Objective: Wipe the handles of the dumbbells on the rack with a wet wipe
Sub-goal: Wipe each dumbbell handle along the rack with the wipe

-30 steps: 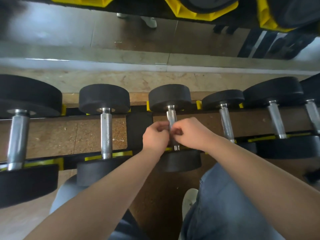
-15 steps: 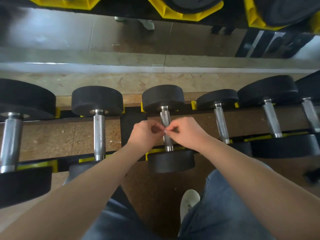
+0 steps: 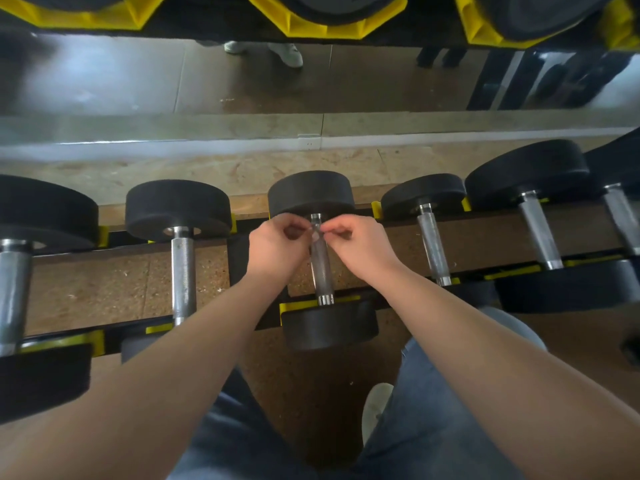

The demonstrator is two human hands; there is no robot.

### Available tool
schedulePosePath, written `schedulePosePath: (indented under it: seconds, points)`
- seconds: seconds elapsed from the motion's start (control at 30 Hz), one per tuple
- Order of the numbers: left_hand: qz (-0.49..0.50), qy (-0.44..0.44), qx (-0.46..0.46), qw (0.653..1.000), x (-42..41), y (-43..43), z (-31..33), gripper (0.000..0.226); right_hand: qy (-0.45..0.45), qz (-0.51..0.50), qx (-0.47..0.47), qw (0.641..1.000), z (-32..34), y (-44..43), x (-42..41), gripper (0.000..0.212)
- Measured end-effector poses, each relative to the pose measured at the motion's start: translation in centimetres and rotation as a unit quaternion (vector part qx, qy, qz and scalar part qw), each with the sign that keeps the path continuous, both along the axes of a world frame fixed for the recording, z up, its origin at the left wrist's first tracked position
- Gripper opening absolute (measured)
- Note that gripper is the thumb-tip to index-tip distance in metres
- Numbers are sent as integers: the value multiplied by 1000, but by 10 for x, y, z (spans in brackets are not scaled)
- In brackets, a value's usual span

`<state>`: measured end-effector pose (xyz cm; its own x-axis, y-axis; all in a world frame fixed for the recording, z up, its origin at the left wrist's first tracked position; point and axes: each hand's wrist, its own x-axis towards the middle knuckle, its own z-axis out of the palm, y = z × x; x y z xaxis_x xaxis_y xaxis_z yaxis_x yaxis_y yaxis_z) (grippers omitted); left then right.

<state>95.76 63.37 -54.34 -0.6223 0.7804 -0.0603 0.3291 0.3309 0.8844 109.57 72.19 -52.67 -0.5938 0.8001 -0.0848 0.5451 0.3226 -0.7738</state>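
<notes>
Several black dumbbells with knurled steel handles lie across a black rack (image 3: pixel 239 261) with yellow cradles. My left hand (image 3: pixel 277 247) and my right hand (image 3: pixel 360 247) meet over the far end of the middle dumbbell's handle (image 3: pixel 321 271), just below its far weight. Both pinch a small, thin, pale piece, the wet wipe (image 3: pixel 316 233), between their fingertips. It is stretched across the handle and barely shows. The lower part of that handle is bare.
Neighbouring handles lie to the left (image 3: pixel 183 271) and right (image 3: pixel 433 247), with larger dumbbells further out (image 3: pixel 538 230). A mirror (image 3: pixel 242 81) runs along the wall behind. An upper tier with yellow cradles (image 3: pixel 294 22) overhangs the top. My jeans and shoe (image 3: pixel 375 407) are below.
Both hands have slid from the middle of the handle toward its far end. They have drawn slightly apart, baring the lower handle.
</notes>
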Motion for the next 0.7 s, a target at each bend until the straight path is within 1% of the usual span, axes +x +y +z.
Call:
schedulePosePath:
  seconds: [0.07,0.13,0.2,0.27,0.33,0.43,0.5,0.57,0.6,0.67,0.7]
  points:
    - [-31,48,-3,998,2,-3,-2,12,-7,12,1,1000,-4,0,-2,20]
    - [-61,127,-8,990,4,-8,-4,19,2,9,-5,1000,-8,0,-2,19]
    - [-74,155,0,985,6,-12,-5,22,9,6,-18,1000,-10,0,0,20]
    - [-67,142,-4,988,5,-13,-5,22,18,17,-42,999,-11,2,3,23]
    - [-47,98,-18,994,2,-8,-4,18,38,16,-84,996,-10,4,5,25]
    - [-1,42,-24,999,3,2,2,3,63,-36,-126,989,-6,9,1,25]
    - [15,6,-21,1000,4,3,2,6,73,-64,-138,986,-5,10,-2,25]
    - [-17,-9,-57,998,1,-8,3,8,72,-65,-148,984,-7,9,-3,25]
    - [-48,-14,-93,994,0,-16,3,8,68,-62,-150,984,-8,7,-2,26]
    - [-123,-26,-175,977,0,-33,-2,7,69,-66,-158,983,-12,3,0,26]
    - [-151,-28,-201,968,2,-40,-6,6,74,-70,-164,981,-14,1,1,26]
